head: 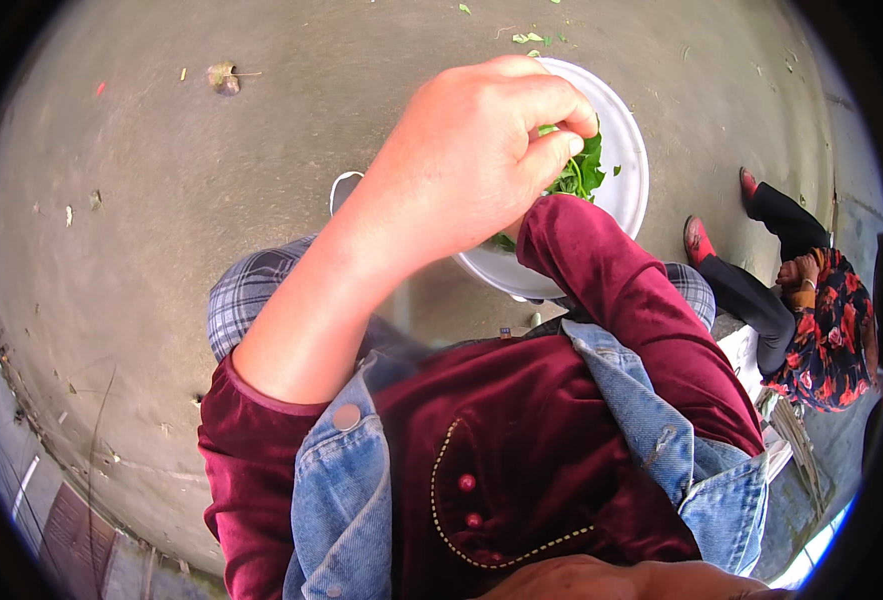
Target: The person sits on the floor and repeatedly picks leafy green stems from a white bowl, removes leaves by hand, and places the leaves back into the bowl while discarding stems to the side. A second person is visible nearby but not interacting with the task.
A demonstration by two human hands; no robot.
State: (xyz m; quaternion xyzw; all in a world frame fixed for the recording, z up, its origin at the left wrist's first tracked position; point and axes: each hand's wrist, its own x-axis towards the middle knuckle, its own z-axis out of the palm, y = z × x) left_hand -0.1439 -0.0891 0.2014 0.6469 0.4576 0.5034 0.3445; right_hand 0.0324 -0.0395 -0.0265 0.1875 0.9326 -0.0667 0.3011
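Observation:
My left hand [501, 142] reaches over a round white basin [625, 165], back of the hand up, forearm bare. Its thumb and forefinger are bent close together right above green leaves with thin stems [587, 172]; whether they pinch a leaf cannot be told. My right arm, in a dark red velvet sleeve, comes in from the right. Only a sliver of my right hand [513, 228] shows at the cuff, under my left hand, which hides its fingers. A small leaf piece [617, 170] lies apart on the basin's white inner surface.
Green leaf scraps [527, 37] lie on the concrete floor beyond the basin, and a dry leaf [225, 78] lies farther left. My knees in plaid trousers [261, 289] flank the work area. At the right, a seated person [824, 322] in a floral top and red shoes has folded hands.

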